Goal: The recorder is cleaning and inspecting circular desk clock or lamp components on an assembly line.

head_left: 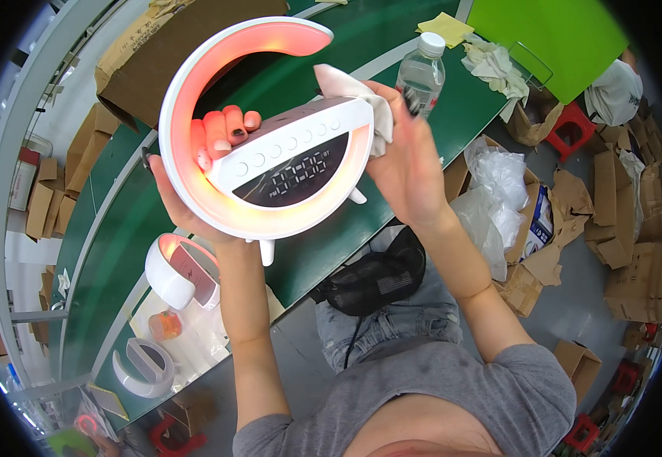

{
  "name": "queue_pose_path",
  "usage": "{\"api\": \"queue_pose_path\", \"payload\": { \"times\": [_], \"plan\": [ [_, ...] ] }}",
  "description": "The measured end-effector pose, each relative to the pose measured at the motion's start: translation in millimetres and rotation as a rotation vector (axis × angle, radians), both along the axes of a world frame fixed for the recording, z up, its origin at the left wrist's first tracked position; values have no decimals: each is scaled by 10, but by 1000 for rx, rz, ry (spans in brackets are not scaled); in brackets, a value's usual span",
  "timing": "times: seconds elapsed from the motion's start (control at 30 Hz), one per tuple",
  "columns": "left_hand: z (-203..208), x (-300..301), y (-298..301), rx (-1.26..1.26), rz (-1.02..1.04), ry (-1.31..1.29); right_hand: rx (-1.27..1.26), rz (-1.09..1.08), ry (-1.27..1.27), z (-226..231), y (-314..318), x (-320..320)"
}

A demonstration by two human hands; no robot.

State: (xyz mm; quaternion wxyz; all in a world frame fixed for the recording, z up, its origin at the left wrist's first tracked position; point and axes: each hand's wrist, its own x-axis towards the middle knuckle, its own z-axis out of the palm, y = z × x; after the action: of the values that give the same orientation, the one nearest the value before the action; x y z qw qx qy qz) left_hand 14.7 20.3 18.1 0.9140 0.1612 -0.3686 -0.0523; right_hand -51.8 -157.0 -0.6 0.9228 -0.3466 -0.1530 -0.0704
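A white C-shaped lamp (176, 99) glows pink and orange in front of me, raised above the green table. A dark clock display (293, 179) and a row of round buttons sit in its middle bar. My left hand (223, 137) is closed around the left side of the ring, fingers coming through the opening. My right hand (413, 171) pinches a white cloth (342, 82) against the right end of the bar. Two short feet show under the lamp. On the table lie a second, lit lamp (165, 278) and a third, unlit one (148, 373).
A clear bottle (421, 75) with a white cap stands beyond my right hand on the green table (300, 263). An orange translucent roll (165, 325) lies near the lamps. At the back left is a big cardboard box (163, 61). Cartons and plastic bags (491, 183) crowd the floor at right.
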Motion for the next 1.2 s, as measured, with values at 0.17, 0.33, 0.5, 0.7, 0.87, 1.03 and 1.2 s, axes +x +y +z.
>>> {"api": "queue_pose_path", "payload": {
  "times": [0.17, 0.33, 0.5, 0.7, 0.87, 1.03, 1.2],
  "plan": [
    [-21, -63, -107, 47, 15, -46, -215, -112, -31, -14, 55, 31],
    [66, -341, 81, 678, 635, 43, -32, -101, 11, -125, 38, -24],
    [916, -1264, 881, 330, 1210, -365, -216, -236, -56, -291, -12, -20],
    [791, -1742, 765, 261, 846, -329, -423, -351, -137, -434, -36, -55],
    [818, -2213, 849, 216, 557, -400, -371, -310, -162, -316, -109, -150],
    [749, -2412, 1048, 154, 315, -607, -475, -436, -199, -454, -144, -287],
    [651, -2670, 968, 135, 96, -707, -622, -512, -253, -734, 16, -194]
  ]
}}
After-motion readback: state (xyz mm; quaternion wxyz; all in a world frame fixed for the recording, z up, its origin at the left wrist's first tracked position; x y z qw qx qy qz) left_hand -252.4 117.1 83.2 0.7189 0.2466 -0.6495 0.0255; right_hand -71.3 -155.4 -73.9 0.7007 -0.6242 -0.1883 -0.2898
